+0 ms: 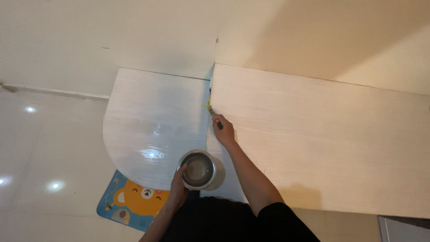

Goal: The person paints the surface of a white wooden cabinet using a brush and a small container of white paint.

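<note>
My left hand point(178, 190) grips the near rim of a round metal bowl point(200, 170) with pale liquid inside, held above the front edge of a rounded white shelf point(148, 121). My right hand point(224, 130) holds a small brush point(210, 109) with a dark handle and yellow band. Its tip touches the vertical seam between the rounded shelf and a large pale wooden panel point(322, 139). My right forearm stretches across that panel's lower left corner.
Cream walls point(134, 31) meet in a corner behind the shelf. A glossy white tiled floor point(40, 152) lies at the left, with ceiling lights reflected in it. A blue mat with an orange cartoon bear point(130, 201) lies below the shelf.
</note>
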